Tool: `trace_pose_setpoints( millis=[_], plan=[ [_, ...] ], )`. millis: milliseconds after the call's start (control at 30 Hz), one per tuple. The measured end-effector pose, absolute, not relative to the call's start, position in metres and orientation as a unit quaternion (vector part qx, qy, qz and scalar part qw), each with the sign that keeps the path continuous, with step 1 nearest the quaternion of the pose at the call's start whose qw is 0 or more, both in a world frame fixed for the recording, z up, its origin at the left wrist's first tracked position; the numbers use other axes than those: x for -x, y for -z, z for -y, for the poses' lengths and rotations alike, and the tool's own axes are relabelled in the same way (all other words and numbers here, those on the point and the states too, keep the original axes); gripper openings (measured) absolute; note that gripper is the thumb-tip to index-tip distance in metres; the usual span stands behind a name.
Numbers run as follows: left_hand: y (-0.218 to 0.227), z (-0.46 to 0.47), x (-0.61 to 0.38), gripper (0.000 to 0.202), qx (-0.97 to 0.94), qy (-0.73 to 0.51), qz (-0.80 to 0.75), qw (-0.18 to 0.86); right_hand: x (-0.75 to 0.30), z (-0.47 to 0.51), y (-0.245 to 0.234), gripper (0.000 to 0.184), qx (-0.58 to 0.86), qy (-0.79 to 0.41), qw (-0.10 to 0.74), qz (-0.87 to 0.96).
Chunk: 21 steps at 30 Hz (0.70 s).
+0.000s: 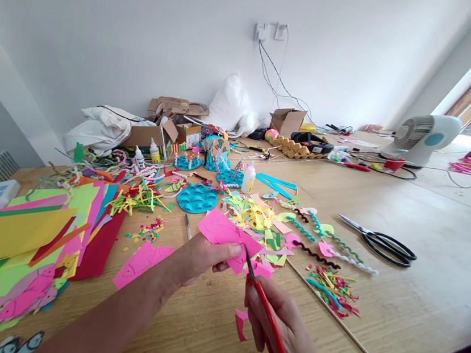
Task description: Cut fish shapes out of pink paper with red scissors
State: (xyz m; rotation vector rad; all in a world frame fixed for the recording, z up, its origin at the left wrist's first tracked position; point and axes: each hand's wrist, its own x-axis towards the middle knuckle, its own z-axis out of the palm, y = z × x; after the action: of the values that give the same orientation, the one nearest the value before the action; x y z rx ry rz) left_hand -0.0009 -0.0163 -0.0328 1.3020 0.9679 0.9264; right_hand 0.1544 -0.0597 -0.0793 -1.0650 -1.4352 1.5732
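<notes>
My left hand [203, 258] pinches a sheet of bright pink paper [220, 232] between thumb and fingers, above the table. Faint drawn lines show on the paper. My right hand [281, 325] is wrapped round red-handled scissors [267, 315], whose blades meet the paper's right part. A pink paper scrap [240, 324] is below, left of the scissors. Left of the held sheet lies another pink piece [143, 262] with a fish outline drawn on it. A pen [187, 227] rests just behind my left hand. Cut pink fish shapes [30, 294] lie at the lower left.
Coloured paper sheets [9, 234] are stacked on the left. Black-handled scissors [382, 240] and a thin wooden stick [341, 324] lie to the right. Paper scraps [256, 213], a blue scalloped disc [197, 197] and a glue bottle [249, 178] stand behind. A fan [422, 139] is far right.
</notes>
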Motion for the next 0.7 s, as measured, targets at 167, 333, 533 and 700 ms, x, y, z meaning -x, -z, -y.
trace_pose_setpoints(
  millis=[167, 333, 533, 700],
  plan=[
    [0.0324, 0.0162, 0.0024, 0.026, -0.563, -0.389, -0.418, 0.598, -0.1553, 0.0605, 0.082, 0.049, 0.424, -0.606, 0.369, 0.562],
    [0.0339, 0.016, 0.002, 0.026, -0.574, -0.391, -0.415, 0.587, -0.1562, 0.0615, 0.0786, 0.048, 0.426, -0.607, 0.362, 0.565],
    [0.0335, 0.0172, -0.0001, 0.025, -0.558, -0.396, -0.428, 0.59, -0.1567, 0.0615, 0.0739, 0.043, 0.413, -0.605, 0.353, 0.582],
    [0.0331, 0.0178, -0.0018, 0.026, -0.555, -0.399, -0.422, 0.596, -0.1576, 0.062, 0.0748, 0.043, 0.407, -0.603, 0.36, 0.584]
  ],
)
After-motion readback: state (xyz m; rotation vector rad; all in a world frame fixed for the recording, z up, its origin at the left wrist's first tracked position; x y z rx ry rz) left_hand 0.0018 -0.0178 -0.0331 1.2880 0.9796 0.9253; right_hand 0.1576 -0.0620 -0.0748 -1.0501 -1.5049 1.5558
